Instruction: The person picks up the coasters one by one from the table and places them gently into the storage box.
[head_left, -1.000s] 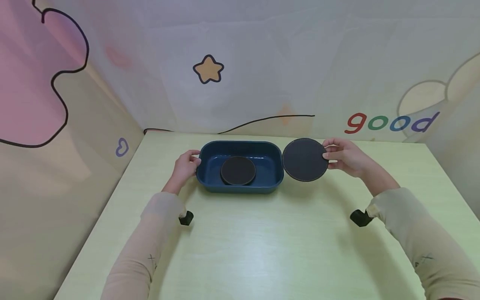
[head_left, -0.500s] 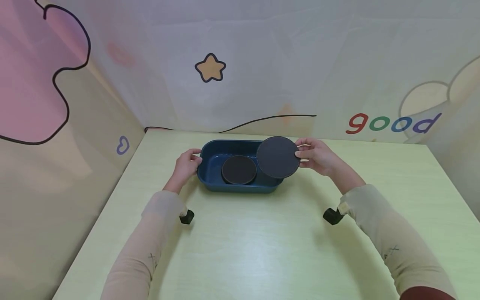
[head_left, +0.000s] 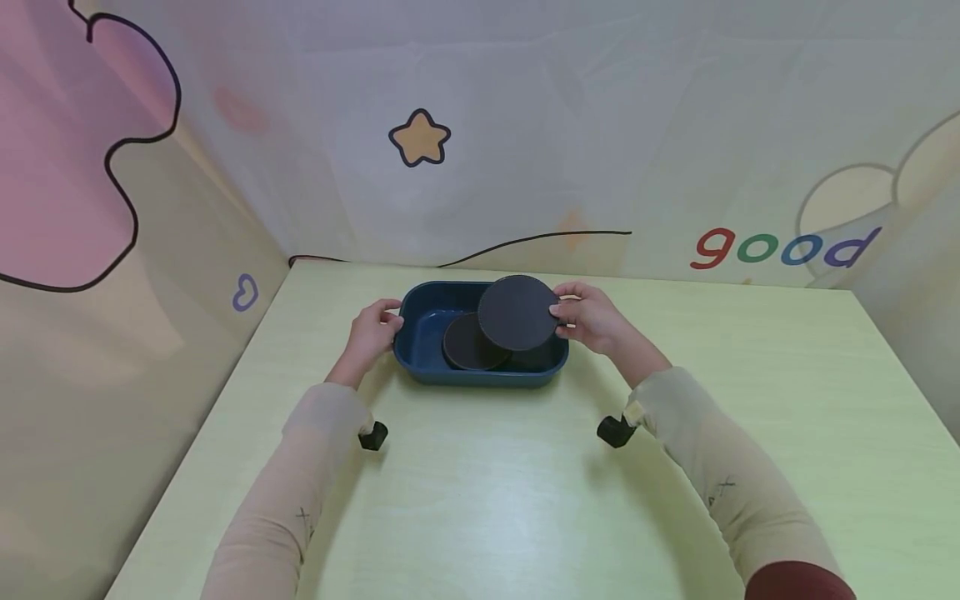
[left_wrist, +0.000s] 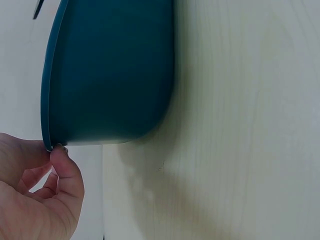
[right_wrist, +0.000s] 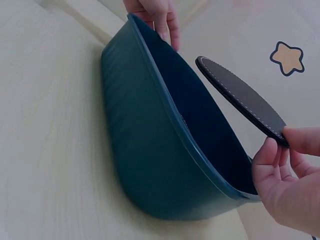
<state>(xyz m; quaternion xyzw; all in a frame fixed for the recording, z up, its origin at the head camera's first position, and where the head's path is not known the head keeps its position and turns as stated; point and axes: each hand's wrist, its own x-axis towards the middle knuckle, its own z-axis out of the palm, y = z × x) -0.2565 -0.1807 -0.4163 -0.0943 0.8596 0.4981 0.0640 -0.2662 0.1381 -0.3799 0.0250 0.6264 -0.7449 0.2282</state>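
Note:
A dark blue rectangular tray (head_left: 480,377) (left_wrist: 115,75) (right_wrist: 150,150) stands on the pale green table (head_left: 525,500). One dark round coaster (head_left: 465,346) lies flat inside it. My right hand (head_left: 588,321) (right_wrist: 285,185) pinches a second dark round coaster (head_left: 517,312) (right_wrist: 242,100) by its right edge and holds it in the air above the tray's right half. My left hand (head_left: 371,329) (left_wrist: 35,200) grips the tray's left rim, with its fingers (right_wrist: 157,15) hooked over the edge.
Printed fabric walls close in the table on the back and sides, with a star (head_left: 420,137) and the word "good" (head_left: 780,246). Bare table surface lies in front of the tray and to its right.
My right hand has carried the second coaster leftward, from beside the tray's right end to over the tray. The left hand and the tray have stayed in place.

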